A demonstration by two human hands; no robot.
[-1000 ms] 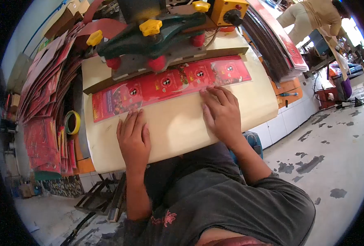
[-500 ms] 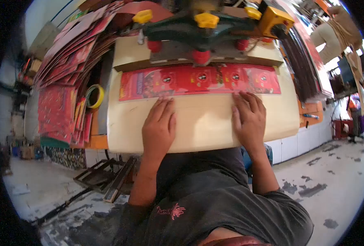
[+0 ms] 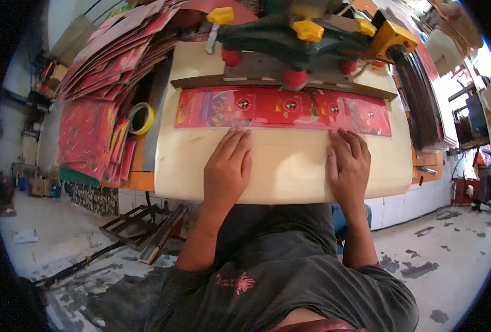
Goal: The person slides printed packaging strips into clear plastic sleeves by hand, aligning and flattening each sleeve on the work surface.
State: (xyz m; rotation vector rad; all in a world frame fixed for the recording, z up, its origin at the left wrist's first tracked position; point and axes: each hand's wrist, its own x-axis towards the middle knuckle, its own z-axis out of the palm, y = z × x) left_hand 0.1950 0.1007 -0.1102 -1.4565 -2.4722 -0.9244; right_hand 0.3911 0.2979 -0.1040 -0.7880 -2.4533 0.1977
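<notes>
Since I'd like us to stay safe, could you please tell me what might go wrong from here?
The left hand and right hand could skew the red printed strip by pushing unevenly at its near edge. Reaching farther in might risk a pinch beneath the green machine frame. The leaning red sheets might slide.

The cream worktop (image 3: 289,182) is brightly lit, and a pale sheen is spread over its middle, toward the near edge. Whitish glare is thrown back by the glossy red strip (image 3: 267,108) near the worktop's far edge, strongest toward the strip's right end. Well beyond the worktop's right edge, detail is burnt out in the white background (image 3: 482,55). The topmost part of the machine (image 3: 308,8) is blurred. Straight lines are bowed by the wide lens, and the frame's corners are swallowed by grainy black.
</notes>
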